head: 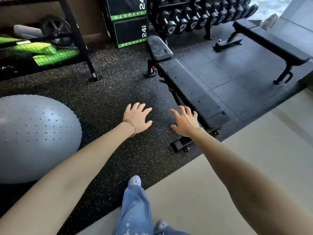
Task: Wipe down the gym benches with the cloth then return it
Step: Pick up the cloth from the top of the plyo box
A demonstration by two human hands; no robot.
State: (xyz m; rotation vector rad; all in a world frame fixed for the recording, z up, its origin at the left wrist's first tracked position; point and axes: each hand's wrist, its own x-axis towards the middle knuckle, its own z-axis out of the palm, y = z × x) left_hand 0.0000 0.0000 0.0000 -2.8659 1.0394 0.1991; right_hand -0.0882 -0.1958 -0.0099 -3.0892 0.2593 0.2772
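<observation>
A black adjustable bench runs from the centre toward the back, with its smaller seat pad at the far end. A second flat black bench stands at the right. My left hand, with a bangle on the wrist, is stretched out over the speckled floor, fingers spread and empty. My right hand hovers just left of the near end of the adjustable bench, also spread and empty. A light patterned thing, perhaps a cloth, lies at the far end of the flat bench; I cannot tell for sure.
A large grey studded exercise ball sits at the left. Black and green plyo boxes and a dumbbell rack line the back. A black rack upright stands at the back left. A pale floor strip borders the rubber mat.
</observation>
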